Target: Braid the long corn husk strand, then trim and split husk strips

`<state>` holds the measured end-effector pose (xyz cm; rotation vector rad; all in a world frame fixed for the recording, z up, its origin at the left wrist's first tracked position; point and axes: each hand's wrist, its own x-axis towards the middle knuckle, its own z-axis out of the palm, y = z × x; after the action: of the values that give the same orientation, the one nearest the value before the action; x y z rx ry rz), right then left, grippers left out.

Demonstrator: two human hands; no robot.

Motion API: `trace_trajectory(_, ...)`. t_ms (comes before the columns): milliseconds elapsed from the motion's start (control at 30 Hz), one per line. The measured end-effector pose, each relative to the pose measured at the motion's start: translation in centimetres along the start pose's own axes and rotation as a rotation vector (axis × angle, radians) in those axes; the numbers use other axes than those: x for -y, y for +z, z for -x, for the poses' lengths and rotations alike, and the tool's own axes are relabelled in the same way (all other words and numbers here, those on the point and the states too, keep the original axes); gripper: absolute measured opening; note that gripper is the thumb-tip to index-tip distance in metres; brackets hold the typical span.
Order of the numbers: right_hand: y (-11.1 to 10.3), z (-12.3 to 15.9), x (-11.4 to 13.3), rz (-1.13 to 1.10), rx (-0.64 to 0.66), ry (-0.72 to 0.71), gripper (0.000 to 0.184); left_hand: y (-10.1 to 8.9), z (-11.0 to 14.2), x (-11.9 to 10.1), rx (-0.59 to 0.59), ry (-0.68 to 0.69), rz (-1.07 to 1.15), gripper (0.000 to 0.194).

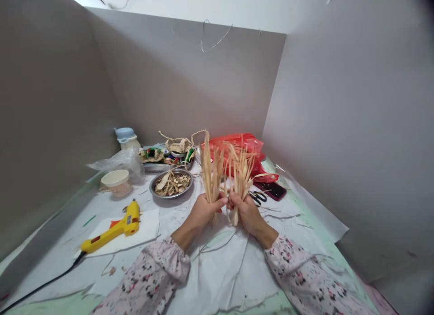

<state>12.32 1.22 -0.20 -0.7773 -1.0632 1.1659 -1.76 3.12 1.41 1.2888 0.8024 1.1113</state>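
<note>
My left hand (207,208) is closed around an upright bundle of dry, straw-coloured leaf strips (210,175). A second, looser bundle of the same strips (242,172) stands up from my right hand (247,209), whose fingers are wrapped round its lower part. The two hands are close together over the paper-covered table, thumbs almost meeting. Just right of my right hand lie black-handled scissors (259,197), partly hidden. Behind the bundles sits a red plastic bag (251,145).
A yellow glue gun (130,220) lies at left on white paper, its black cord running off. Beyond it are a cup (117,181), a metal bowl (153,193) of dry scraps, a tray (156,168) of craft pieces, and a bottle (126,136). A phone (276,191) lies at right. Grey partitions (190,80) enclose the table.
</note>
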Motion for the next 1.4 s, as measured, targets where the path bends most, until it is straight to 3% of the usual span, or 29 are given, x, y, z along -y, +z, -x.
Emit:
trace_trajectory(133,0.0,0.2,0.1,0.123,0.045,0.003,0.027,0.4,0.2,0.0,-0.016,-0.001,-0.072,0.022)
trace_trajectory(267,-0.3,0.0,-0.1,0.106,-0.033,0.005,0.022,0.3,0.2,0.1,-0.028,0.003,-0.056,0.027)
trace_trajectory(433,-0.1,-0.3,0.1,0.113,-0.211,-0.181,0.018,-0.5,-0.5,0.6,-0.255,0.033,0.02,0.031)
trace_trajectory(533,0.0,-0.3,0.1,0.195,-0.187,-0.145,0.016,-1.0,-0.8,0.8,-0.312,0.029,0.066,0.033)
trace_trajectory(667,0.3,-0.2,0.0,0.235,-0.108,-0.019,0.017,-1.1,-0.8,0.9,-0.243,-0.023,0.12,0.028)
trace_trajectory(800,0.5,0.0,0.2,0.251,-0.14,-0.102,0.015,-1.0,-0.7,0.8,-0.206,-0.047,0.25,0.024)
trace_trajectory(933,0.6,-0.2,0.1,0.217,-0.08,-0.025,0.028,-1.3,-0.7,0.4,-0.204,-0.132,0.418,0.018)
trace_trajectory(1000,0.5,-0.4,0.1,0.151,-0.097,-0.052,0.032,-1.3,-0.6,0.1,-0.212,-0.169,0.481,0.012)
trace_trajectory(1133,0.1,-0.5,0.3,0.172,-0.153,-0.101,0.03,-0.9,-0.2,-0.4,-0.125,-0.195,0.555,0.011)
trace_trajectory(1300,0.9,0.4,0.4,0.244,0.048,0.042,0.026,0.4,0.0,-0.3,-0.047,-0.254,0.634,0.017)
trace_trajectory(1400,1.2,0.5,0.3,0.246,0.065,0.082,0.026,0.8,0.0,-0.2,-0.056,-0.264,0.629,0.018)
